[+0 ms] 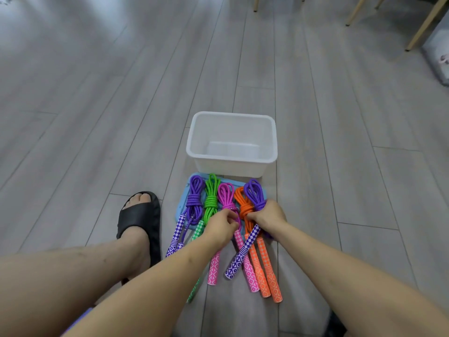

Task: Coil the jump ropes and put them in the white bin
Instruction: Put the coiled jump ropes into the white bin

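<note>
**Both hands on the coiled ropes beside the white bin**

The right hand [266,214] has its fingers curled round the wrapped middle of a purple rope [255,193], which lies across the orange rope [243,203]. The left hand [222,226] has its fingers curled and pinching the pink rope [226,193] just below its wrap.

Five coiled ropes lie side by side, loops toward the bin [232,144], patterned handles toward the person. From the left: a second purple rope [194,198], the green rope [211,195], then pink, orange and the gripped purple one. The left forearm hides most of the green handles. The coils rest on a light blue tray [181,207], which touches the bin's near wall. The bin holds no rope.

A foot in a black slipper [139,215] stands left of the tray. The floor [97,117] is grey planks; pale wooden furniture legs [422,25] show at top right.
</note>
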{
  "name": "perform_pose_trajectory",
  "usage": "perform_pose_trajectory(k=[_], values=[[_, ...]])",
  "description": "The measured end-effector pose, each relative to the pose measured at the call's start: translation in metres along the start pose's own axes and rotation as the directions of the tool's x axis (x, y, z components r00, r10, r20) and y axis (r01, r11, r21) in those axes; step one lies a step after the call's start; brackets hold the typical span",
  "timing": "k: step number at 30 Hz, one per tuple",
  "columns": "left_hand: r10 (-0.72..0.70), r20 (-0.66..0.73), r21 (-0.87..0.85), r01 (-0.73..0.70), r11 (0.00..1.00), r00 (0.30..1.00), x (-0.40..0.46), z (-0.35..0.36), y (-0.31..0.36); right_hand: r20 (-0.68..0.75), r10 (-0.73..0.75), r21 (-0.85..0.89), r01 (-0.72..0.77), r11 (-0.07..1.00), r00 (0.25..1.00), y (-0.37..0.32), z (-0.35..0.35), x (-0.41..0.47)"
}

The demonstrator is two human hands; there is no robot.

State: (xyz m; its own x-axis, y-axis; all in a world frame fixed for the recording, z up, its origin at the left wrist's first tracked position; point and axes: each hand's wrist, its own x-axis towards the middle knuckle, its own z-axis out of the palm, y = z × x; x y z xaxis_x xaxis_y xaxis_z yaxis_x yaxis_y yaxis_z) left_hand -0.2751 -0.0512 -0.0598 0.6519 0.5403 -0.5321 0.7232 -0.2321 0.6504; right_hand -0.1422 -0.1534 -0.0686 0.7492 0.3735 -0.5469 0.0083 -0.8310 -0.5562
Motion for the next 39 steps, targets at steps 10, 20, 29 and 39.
perform_pose_trajectory(k=[10, 20, 29, 39], values=[[0.183, 0.117, -0.494, -0.102, 0.863, 0.976, -0.048, -0.020, 0.063, 0.097, -0.225, 0.250, 0.195, 0.948, 0.970, -0.055, -0.101, -0.050], [0.501, 0.034, -0.650, -0.361, 0.668, 0.865, -0.050, -0.101, 0.162, 0.007, -0.485, 0.755, 0.313, 0.576, 0.874, -0.187, -0.190, -0.082], [0.527, 0.055, -0.527, -0.424, 0.736, 0.848, 0.000, -0.188, 0.216, -0.151, -0.491, 0.944, 0.272, 0.185, 0.858, -0.279, -0.203, -0.031], [0.537, -0.019, 0.027, -0.537, 0.843, 0.843, 0.111, -0.205, 0.215, -0.084, -0.605, 0.943, 0.260, 0.210, 0.792, -0.255, -0.204, 0.065]])
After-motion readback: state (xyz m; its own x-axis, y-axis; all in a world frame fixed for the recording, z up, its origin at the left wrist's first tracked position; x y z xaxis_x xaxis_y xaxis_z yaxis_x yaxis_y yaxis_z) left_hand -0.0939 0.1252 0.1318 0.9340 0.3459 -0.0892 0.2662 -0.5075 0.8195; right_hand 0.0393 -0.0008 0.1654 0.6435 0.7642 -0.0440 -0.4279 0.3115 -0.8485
